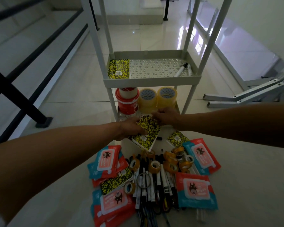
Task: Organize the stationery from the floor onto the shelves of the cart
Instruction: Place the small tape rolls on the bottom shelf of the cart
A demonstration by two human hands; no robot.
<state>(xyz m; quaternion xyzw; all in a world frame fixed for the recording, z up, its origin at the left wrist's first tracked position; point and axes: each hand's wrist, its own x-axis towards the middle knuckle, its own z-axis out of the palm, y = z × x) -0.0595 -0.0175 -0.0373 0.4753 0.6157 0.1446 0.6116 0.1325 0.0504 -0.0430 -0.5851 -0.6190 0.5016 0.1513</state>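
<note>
- Floor pile, near: wipe packs [197, 191], markers [151, 185], small tape rolls [169, 163], loose notebooks [116, 180].
- Left hand [131, 128]: fingers curled around the held notebooks [146, 134], gripping their left edge above the floor.
- Right hand [166, 116]: fingers pinch the same stack's far corner.
- Cart [151, 79], lower shelf: red tub [127, 102], two large tape rolls [156, 99].
- Middle shelf: one shelved notebook [119, 69] left, two pens [183, 69] right.

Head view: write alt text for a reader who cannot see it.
Two bare hands, left hand and right hand, hold yellow-and-black notebooks in front of a pale cart. Its middle shelf carries one matching notebook and markers; tape rolls sit on the shelf below. Wipe packs, pens and small tapes lie on the floor.
</note>
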